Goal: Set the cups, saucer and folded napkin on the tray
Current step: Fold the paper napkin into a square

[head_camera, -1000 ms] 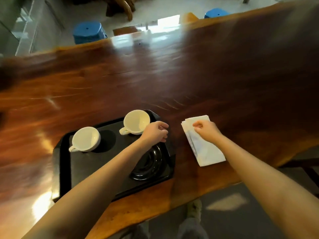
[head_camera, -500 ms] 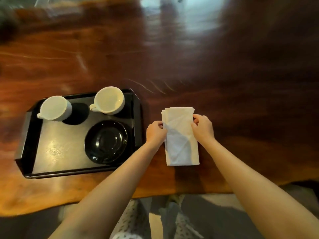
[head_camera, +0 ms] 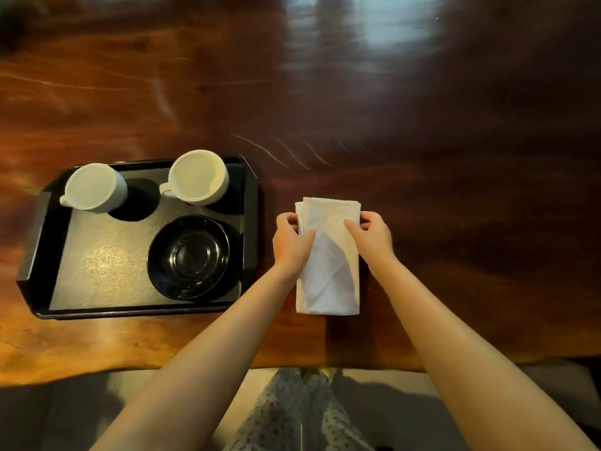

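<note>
Both hands, left hand [head_camera: 290, 237] & right hand [head_camera: 370, 234], pinch napkin [head_camera: 328, 271] edges, seemingly just beside tray [head_camera: 250, 203].

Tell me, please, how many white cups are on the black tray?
2. One cup stands at the tray's far left corner, the other cup at its far right, beyond the saucer. None seems hidden.

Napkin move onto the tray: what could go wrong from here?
1. Both hands, left hand and right hand, pinch only the far end of the folded napkin; lifted that way, the loose near end may droop and unfold.
2. On the tray, the two cups and the saucer leave bare space mostly front-left, so the napkin could brush the saucer on its way across.
</note>
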A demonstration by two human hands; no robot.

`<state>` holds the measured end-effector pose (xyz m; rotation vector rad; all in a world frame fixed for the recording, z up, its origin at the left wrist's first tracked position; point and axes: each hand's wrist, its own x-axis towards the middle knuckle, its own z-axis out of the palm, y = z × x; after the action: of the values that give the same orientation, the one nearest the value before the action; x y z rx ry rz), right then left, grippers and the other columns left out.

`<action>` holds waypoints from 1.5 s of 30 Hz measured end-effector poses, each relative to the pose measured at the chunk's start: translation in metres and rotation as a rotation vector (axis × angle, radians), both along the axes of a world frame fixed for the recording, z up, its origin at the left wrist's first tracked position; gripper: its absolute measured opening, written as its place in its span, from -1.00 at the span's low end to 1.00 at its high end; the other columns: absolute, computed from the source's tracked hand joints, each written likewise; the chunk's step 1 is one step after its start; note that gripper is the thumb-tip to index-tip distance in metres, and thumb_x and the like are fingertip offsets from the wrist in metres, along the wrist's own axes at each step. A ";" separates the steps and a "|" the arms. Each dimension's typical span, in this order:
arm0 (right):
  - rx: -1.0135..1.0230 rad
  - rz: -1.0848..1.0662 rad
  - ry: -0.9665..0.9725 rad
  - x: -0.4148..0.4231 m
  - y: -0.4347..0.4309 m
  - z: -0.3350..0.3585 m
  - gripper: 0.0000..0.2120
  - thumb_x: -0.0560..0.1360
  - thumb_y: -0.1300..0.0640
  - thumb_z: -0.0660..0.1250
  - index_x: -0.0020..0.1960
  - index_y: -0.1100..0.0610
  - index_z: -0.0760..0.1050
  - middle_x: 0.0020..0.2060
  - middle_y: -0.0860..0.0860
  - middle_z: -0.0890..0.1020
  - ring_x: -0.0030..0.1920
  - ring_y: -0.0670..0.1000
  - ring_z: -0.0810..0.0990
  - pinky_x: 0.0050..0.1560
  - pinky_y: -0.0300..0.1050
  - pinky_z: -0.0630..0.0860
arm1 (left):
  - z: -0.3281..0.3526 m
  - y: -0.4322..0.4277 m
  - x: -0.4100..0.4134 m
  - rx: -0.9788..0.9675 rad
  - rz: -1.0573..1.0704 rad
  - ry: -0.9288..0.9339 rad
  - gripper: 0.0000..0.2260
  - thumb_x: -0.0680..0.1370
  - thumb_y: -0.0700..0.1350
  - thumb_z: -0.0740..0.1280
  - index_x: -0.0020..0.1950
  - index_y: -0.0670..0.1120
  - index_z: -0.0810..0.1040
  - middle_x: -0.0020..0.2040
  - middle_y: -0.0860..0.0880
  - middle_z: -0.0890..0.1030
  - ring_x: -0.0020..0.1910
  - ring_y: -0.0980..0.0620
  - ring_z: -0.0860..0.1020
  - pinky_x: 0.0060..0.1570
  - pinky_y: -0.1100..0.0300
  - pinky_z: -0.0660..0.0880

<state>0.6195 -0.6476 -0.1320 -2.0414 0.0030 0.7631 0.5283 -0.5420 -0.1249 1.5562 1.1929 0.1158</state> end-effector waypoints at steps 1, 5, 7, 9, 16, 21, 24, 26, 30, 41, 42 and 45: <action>-0.020 -0.003 -0.015 0.003 0.000 -0.001 -0.73 0.51 0.09 0.28 0.16 0.19 0.46 0.02 0.09 0.59 -0.08 0.01 0.55 -0.18 -0.16 0.48 | 0.000 0.002 0.000 -0.022 0.002 -0.008 -0.61 0.49 -0.17 0.37 0.26 -0.06 0.34 0.01 0.03 0.49 -0.09 0.11 0.52 -0.14 0.21 0.56; -0.052 0.014 -0.099 0.009 0.006 -0.002 -0.81 0.52 0.11 0.26 0.04 0.20 0.52 -0.03 0.12 0.63 -0.07 0.04 0.58 -0.11 -0.05 0.51 | -0.004 0.011 -0.003 -0.070 -0.019 -0.033 -0.61 0.51 -0.18 0.36 0.31 -0.04 0.36 -0.08 0.10 0.52 -0.12 0.15 0.53 -0.07 0.12 0.60; -0.016 -0.010 -0.127 0.014 0.010 0.002 -0.79 0.52 0.10 0.28 0.12 0.15 0.51 0.01 0.04 0.61 0.00 0.00 0.58 0.01 -0.04 0.57 | -0.005 0.016 -0.004 -0.074 -0.018 -0.055 -0.62 0.52 -0.18 0.34 0.31 -0.03 0.37 -0.02 0.05 0.54 -0.09 0.15 0.54 -0.13 0.21 0.58; 0.063 0.021 -0.073 0.019 0.014 0.005 -0.79 0.52 0.11 0.29 0.13 0.13 0.51 0.00 0.01 0.61 0.02 -0.02 0.58 0.02 -0.04 0.59 | -0.005 0.019 -0.004 -0.075 -0.028 -0.066 -0.62 0.52 -0.17 0.33 0.32 -0.02 0.38 0.04 0.02 0.55 -0.04 0.12 0.54 -0.15 0.26 0.55; 0.311 0.124 0.235 0.026 0.014 0.013 -0.84 0.51 0.18 0.31 0.10 0.10 0.54 -0.01 0.07 0.65 0.02 0.03 0.63 0.00 -0.06 0.59 | -0.007 0.024 -0.005 -0.062 -0.067 -0.078 -0.54 0.51 -0.08 0.38 0.37 -0.03 0.32 0.06 0.06 0.49 0.03 0.09 0.50 -0.20 0.35 0.46; 0.268 0.120 0.201 0.029 0.015 0.012 -0.91 0.49 0.16 0.35 -0.02 0.04 0.56 -0.04 0.04 0.66 0.01 0.04 0.64 0.02 -0.02 0.60 | -0.010 0.026 -0.002 -0.029 -0.026 -0.071 -0.57 0.50 -0.07 0.40 0.32 -0.06 0.39 -0.01 0.06 0.52 -0.02 0.11 0.51 -0.21 0.36 0.45; 0.185 0.077 0.132 0.031 0.020 0.007 -0.84 0.48 0.16 0.37 0.04 0.19 0.56 -0.04 0.10 0.64 -0.03 0.03 0.62 -0.04 -0.04 0.57 | -0.013 0.029 -0.001 -0.002 -0.023 -0.056 -0.66 0.52 -0.13 0.36 0.28 -0.08 0.46 -0.13 0.12 0.53 -0.08 0.13 0.53 -0.21 0.34 0.48; 0.069 0.103 0.004 0.032 0.024 0.000 -0.77 0.45 0.13 0.38 -0.01 0.29 0.53 -0.14 0.12 0.60 -0.14 0.03 0.58 -0.17 -0.04 0.52 | -0.014 0.030 -0.001 0.007 -0.035 -0.056 -0.69 0.53 -0.17 0.33 0.27 -0.09 0.48 -0.16 0.13 0.53 -0.13 0.17 0.52 -0.18 0.31 0.50; -0.119 0.123 -0.242 0.032 0.028 -0.004 -0.82 0.49 0.10 0.27 0.03 0.18 0.49 -0.07 0.07 0.58 -0.10 0.02 0.55 -0.17 -0.08 0.47 | -0.017 0.031 -0.001 -0.017 -0.049 -0.070 -0.71 0.55 -0.21 0.29 0.28 -0.09 0.48 -0.16 0.15 0.54 -0.14 0.20 0.52 -0.05 0.24 0.52; -0.006 0.369 -0.091 0.050 0.024 0.013 -0.51 0.51 0.06 0.32 0.41 0.06 0.31 0.20 -0.04 0.43 0.20 -0.07 0.43 0.11 -0.21 0.41 | 0.010 0.034 0.025 -0.257 -0.110 -0.249 -0.69 0.51 -0.13 0.38 0.24 -0.14 0.51 0.08 -0.09 0.63 0.03 -0.03 0.63 -0.07 0.20 0.61; 0.053 0.337 0.014 0.055 0.021 0.020 -0.51 0.51 0.04 0.33 0.40 0.06 0.33 0.19 -0.07 0.46 0.20 -0.07 0.45 0.12 -0.20 0.45 | 0.017 0.035 0.028 -0.283 -0.140 -0.271 -0.70 0.51 -0.11 0.38 0.23 -0.13 0.51 0.08 -0.08 0.63 0.04 -0.03 0.64 -0.04 0.18 0.61; 0.256 0.293 0.261 0.071 0.011 0.044 -0.79 0.52 0.07 0.31 0.14 0.07 0.52 0.01 -0.03 0.63 0.11 0.00 0.60 -0.01 -0.17 0.58 | 0.034 0.044 0.031 -0.340 -0.224 -0.325 -0.71 0.54 -0.11 0.33 0.26 -0.11 0.47 0.11 -0.06 0.61 0.08 -0.01 0.62 0.04 0.11 0.60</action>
<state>0.6901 -0.6368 -0.0880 -1.7070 -0.2380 1.1468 0.5593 -0.4977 -0.0910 1.3004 0.7344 0.0156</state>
